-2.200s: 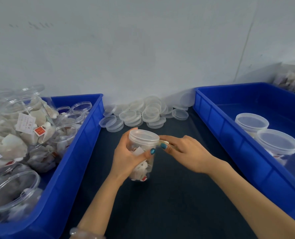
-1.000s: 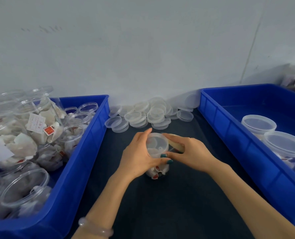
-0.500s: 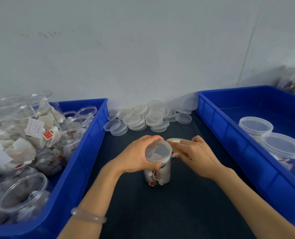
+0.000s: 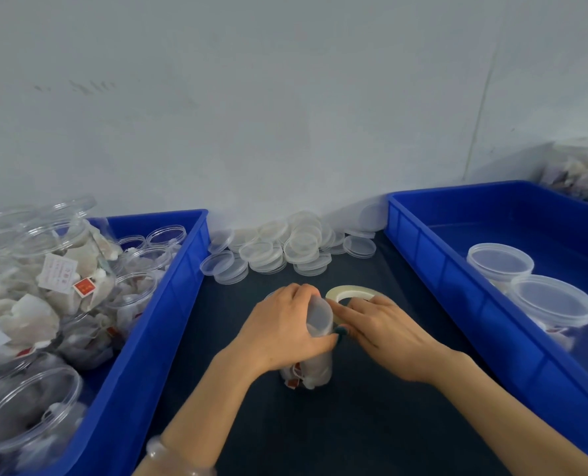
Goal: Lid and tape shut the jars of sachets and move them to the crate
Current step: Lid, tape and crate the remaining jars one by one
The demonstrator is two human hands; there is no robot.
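Note:
A clear jar of sachets [image 4: 315, 367] stands on the dark mat in the middle, with a translucent lid on top. My left hand [image 4: 282, 329] is curled over the lid and upper part of the jar and grips it. My right hand [image 4: 385, 333] sits against the jar's right side, fingers at the lid rim, holding a roll of clear tape [image 4: 349, 293] just behind them. The blue crate [image 4: 457, 269] on the right holds two lidded jars [image 4: 553, 304].
A blue bin [image 4: 169, 304] on the left is packed with open jars of sachets [image 4: 62, 286]. A heap of loose clear lids [image 4: 285, 250] lies against the wall behind the mat. More sachets [image 4: 584, 173] lie beyond the right crate.
The jar came down from mid-air onto the mat. My left hand shifted from the jar's side to over its lid, and my right hand has worked along the rim with the tape roll.

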